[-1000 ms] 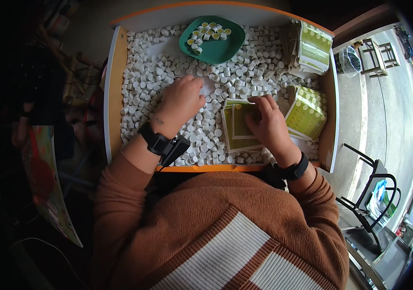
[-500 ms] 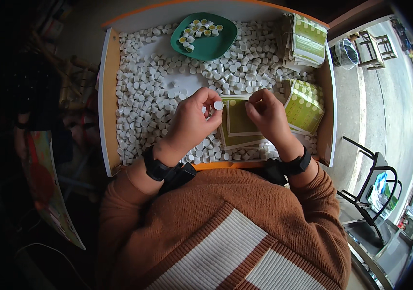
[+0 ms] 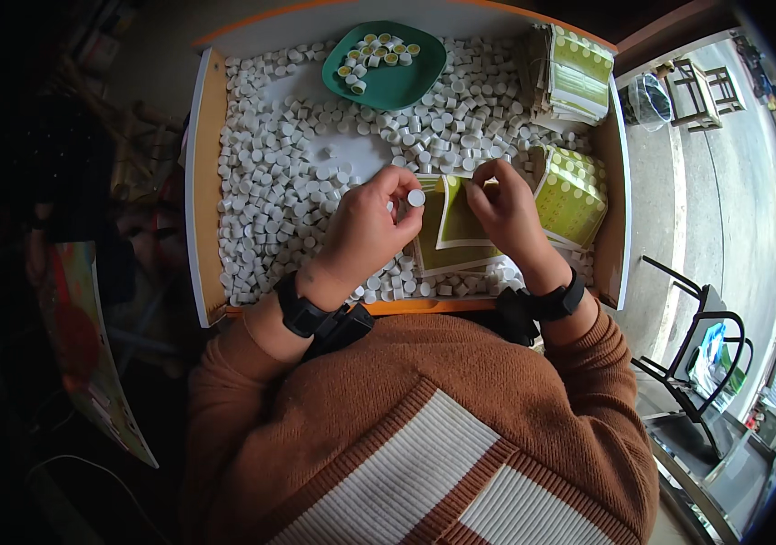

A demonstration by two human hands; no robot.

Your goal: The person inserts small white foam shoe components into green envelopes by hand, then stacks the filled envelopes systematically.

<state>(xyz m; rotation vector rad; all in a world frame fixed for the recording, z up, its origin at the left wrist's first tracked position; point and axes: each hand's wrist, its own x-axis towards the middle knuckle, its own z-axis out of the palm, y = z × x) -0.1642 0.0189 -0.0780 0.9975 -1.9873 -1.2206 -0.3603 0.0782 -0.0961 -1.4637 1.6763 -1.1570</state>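
Left hand [image 3: 365, 227] has lifted off the cap pile, fingers now pinching 1 white cap [image 3: 416, 197]. Right hand [image 3: 506, 209] fingers pinch green label sheet [image 3: 460, 218]; cap and label meeting

One head-worn fisheye view looks steeply down, close over the hands and the tray-like table [image 3: 202, 182]; edges bend outward.

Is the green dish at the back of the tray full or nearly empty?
Nearly empty: the green dish holds only a small cluster of caps along its far side.
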